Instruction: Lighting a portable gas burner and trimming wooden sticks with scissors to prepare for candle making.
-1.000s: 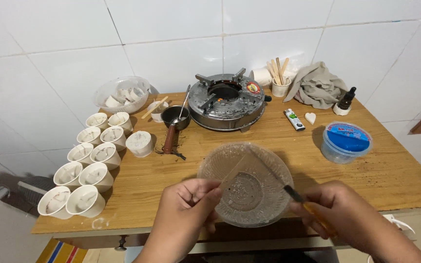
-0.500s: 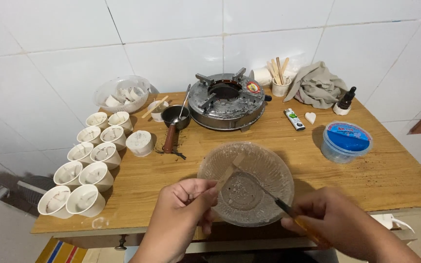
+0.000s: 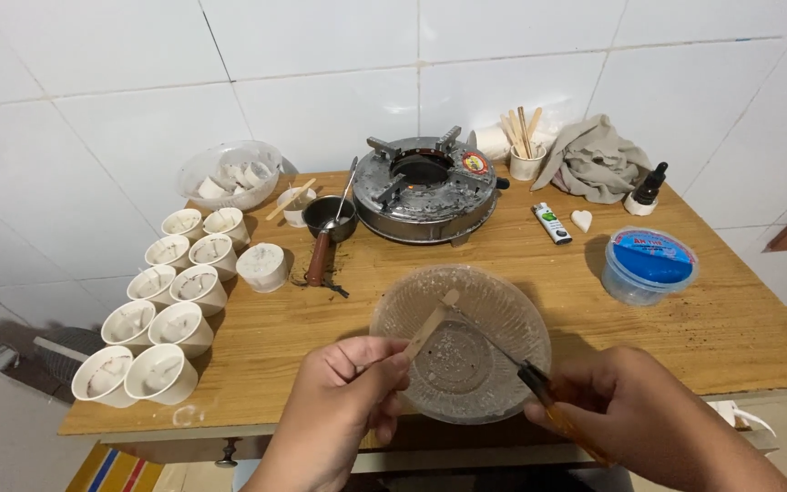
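My left hand (image 3: 343, 401) pinches a flat wooden stick (image 3: 430, 324) that slants up over a clear glass bowl (image 3: 460, 342). The bowl sits near the table's front edge and holds whitish residue. My right hand (image 3: 635, 415) grips an orange-handled knife (image 3: 539, 392), its thin blade reaching across the bowl toward the stick. Both hands hover at the bowl's near rim.
Two rows of white cups (image 3: 170, 310) line the wooden table's (image 3: 703, 319) left side, with one more cup (image 3: 261, 266) apart. Behind are a small dark pan (image 3: 328, 219), a round stove (image 3: 425, 187), a clear bowl of white chunks (image 3: 228, 173), a lighter (image 3: 552, 222), a blue-lidded tub (image 3: 650, 264), a cloth (image 3: 594, 164).
The wooden stick has come up into view in my left hand, over the bowl. My right hand has shifted the knife so its blade points toward the stick.
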